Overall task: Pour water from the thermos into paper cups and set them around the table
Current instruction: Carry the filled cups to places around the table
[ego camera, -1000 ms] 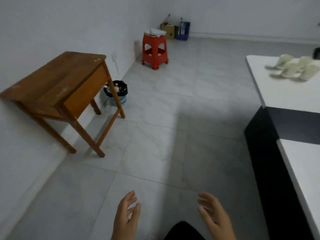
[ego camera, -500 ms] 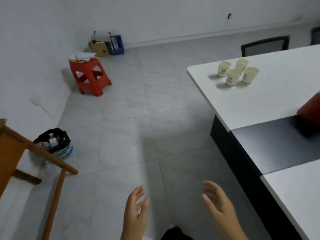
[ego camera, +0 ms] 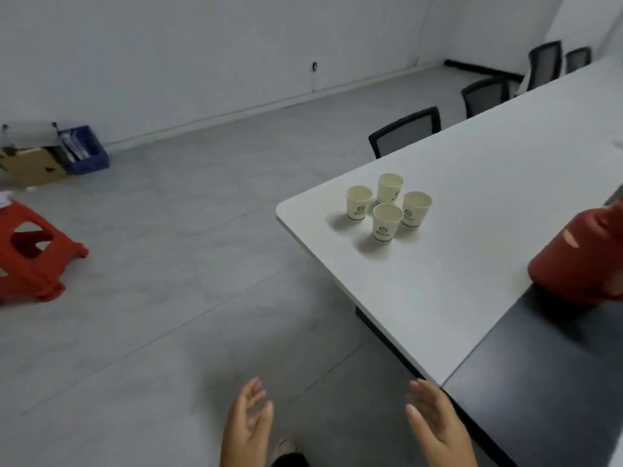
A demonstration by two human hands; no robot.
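Note:
Several white paper cups (ego camera: 387, 207) stand upright in a tight cluster near the corner of the long white table (ego camera: 438, 284). A red thermos (ego camera: 580, 257) stands at the right edge of the view, where the white top meets a black section. My left hand (ego camera: 247, 429) and my right hand (ego camera: 435, 426) hang low in front of me over the floor, fingers relaxed, holding nothing. Both hands are well short of the cups and the thermos.
Black mesh chairs (ego camera: 404, 129) line the table's far side. A red plastic stool (ego camera: 30, 254) stands on the grey tile floor at left. A cardboard box (ego camera: 33, 163) and a blue crate (ego camera: 84, 150) sit against the back wall.
The view has swung right: the wooden side table and bin have left the frame, and the cups and thermos have come closer and more central. Both hands stay empty.

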